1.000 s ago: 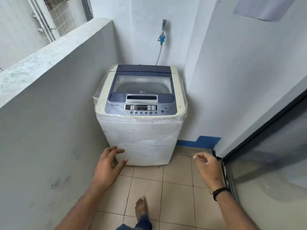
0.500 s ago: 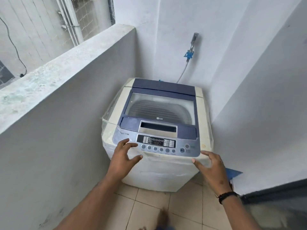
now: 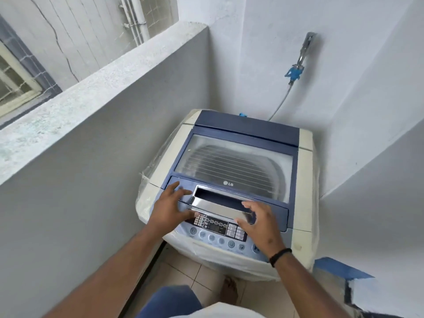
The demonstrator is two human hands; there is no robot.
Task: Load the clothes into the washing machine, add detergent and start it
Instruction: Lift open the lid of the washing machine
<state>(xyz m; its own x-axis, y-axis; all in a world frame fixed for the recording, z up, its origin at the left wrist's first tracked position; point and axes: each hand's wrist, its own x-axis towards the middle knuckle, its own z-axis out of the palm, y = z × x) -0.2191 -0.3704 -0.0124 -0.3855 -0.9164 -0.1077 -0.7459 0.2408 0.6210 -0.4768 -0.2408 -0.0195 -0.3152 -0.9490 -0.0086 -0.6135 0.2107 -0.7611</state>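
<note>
Both hands, left hand [image 3: 168, 207] and right hand [image 3: 259, 222], grip apart, flank the washing machine [image 3: 305, 157] lid handle [image 3: 220, 203].

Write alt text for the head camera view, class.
Both hands reach the closed lid of a top-loading washing machine: left hand and right hand at its chrome handle, above the control panel.
</note>
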